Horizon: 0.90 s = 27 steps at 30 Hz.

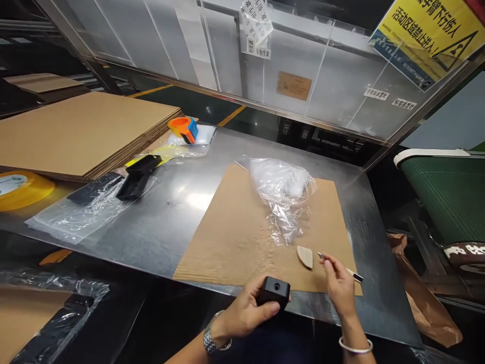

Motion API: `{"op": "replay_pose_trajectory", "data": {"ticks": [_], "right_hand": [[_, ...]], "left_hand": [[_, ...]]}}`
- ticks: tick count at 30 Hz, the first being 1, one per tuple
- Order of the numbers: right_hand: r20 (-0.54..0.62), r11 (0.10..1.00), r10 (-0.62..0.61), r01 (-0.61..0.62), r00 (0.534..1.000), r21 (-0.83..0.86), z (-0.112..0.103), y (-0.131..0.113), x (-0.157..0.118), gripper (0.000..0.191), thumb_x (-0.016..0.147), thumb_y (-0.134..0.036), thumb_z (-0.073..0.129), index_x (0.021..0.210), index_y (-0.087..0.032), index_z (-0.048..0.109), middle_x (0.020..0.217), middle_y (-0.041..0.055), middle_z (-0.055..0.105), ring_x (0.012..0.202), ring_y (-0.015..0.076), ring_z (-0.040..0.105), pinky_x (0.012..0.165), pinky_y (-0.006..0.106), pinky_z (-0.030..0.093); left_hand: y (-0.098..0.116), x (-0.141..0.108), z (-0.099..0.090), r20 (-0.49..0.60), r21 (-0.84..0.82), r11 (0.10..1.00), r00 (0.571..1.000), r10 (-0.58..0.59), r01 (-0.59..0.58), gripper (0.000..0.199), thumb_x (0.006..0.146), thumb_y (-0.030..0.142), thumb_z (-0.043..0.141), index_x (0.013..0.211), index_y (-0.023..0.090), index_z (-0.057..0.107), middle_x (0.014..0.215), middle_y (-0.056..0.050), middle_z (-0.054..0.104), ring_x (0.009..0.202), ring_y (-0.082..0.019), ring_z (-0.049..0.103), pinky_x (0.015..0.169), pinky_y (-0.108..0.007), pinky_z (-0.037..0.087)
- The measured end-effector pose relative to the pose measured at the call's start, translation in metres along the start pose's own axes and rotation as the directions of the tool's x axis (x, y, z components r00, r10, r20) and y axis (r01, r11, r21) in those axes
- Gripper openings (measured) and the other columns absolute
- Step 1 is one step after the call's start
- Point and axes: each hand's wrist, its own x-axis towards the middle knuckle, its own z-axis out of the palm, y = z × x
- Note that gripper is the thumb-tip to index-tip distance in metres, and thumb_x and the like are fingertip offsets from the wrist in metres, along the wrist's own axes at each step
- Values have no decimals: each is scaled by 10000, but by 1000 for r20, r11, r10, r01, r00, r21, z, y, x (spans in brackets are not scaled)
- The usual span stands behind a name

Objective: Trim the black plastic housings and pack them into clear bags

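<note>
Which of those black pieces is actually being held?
The black block with a round hole in it, gripped in the left hand. The other black piece lies farther left amid clear plastic, with neither hand touching it.

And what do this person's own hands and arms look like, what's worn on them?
Both hands are ungloved and no sleeves show. The left hand has a silvery link band at its wrist; the right hand, a plain, pale, rounded bangle.
</note>
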Motion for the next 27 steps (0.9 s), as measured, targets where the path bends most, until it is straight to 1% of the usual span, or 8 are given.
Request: {"op": "replay_pose_trajectory", "data": {"ticks": [3, 7, 9, 12, 16, 21, 25, 27], "right_hand": [[-53, 997, -10, 5, 999, -78, -15, -3, 8, 297, 818, -403, 540, 999, -181, 615, 966, 89, 630, 927, 233, 574, 881, 413, 399], [179, 957, -221, 249, 959, -150, -7, -20, -13, 231, 875, -319, 469, 1013, -206, 614, 946, 68, 621, 914, 198, 575, 810, 343, 453], [242, 865, -364, 423, 899, -269, -2, -22, -20, 231, 893, -270, 434, 1043, -202, 596, 989, 78, 601, 948, 195, 554, 805, 340, 459], [144, 722, -450, 453, 882, -522, -1, -10, -12, 270, 912, -243, 379, 1095, -167, 561, 1008, 110, 589, 959, 214, 522, 815, 395, 442], [191, 650, -432, 451, 882, -611, 7, 10, 9, 326, 891, -296, 430, 1168, -163, 539, 1140, 145, 564, 1027, 270, 469, 835, 460, 396], [326, 625, -389, 507, 862, -594, 38, 10, 16, 306, 865, -214, 454, 1136, -126, 567, 1071, 181, 575, 1003, 295, 474, 839, 495, 377], [400, 687, -401, 559, 824, -465, 34, -21, -1, 322, 872, -208, 442, 1178, -140, 517, 1019, 126, 547, 951, 219, 498, 810, 378, 448], [451, 750, -459, 606, 765, -265, 25, -48, -16, 396, 882, -193, 417, 1277, -164, 419, 1098, 118, 495, 1016, 204, 476, 838, 358, 449]], "left_hand": [[-6, -1, 3, -12, -105, 994, 1000, -1, 0, 345, 755, 399, 633, 969, 148, 534, 828, -74, 651, 751, -161, 564, 699, -292, 414], [-9, 3, 12, -16, -295, 954, 999, -52, 45, 399, 721, 441, 660, 929, 148, 484, 735, -71, 660, 652, -154, 585, 634, -287, 431], [-9, 4, 16, -83, -412, 908, 989, -122, 77, 409, 737, 486, 623, 934, 162, 469, 690, -53, 649, 588, -149, 585, 578, -275, 433], [-7, 4, 17, -170, -492, 865, 963, -207, 99, 373, 764, 489, 585, 951, 188, 469, 674, -19, 628, 574, -142, 582, 566, -265, 434], [-6, 2, 16, -200, -105, 992, 975, -96, 76, 269, 724, 354, 671, 870, 155, 564, 756, -48, 631, 705, -161, 567, 678, -284, 430], [3, 1, 17, -133, 352, 931, 980, 151, -95, 165, 716, 204, 675, 875, 173, 646, 791, -65, 628, 743, -186, 546, 717, -311, 415], [10, 0, 11, -106, 492, 853, 961, 257, -174, 213, 722, 166, 659, 934, 183, 663, 811, -84, 644, 735, -193, 550, 700, -313, 407], [10, 0, 8, -91, 534, 829, 963, 253, -168, 175, 732, 175, 647, 905, 184, 673, 783, -83, 649, 711, -191, 545, 681, -307, 395]]}}
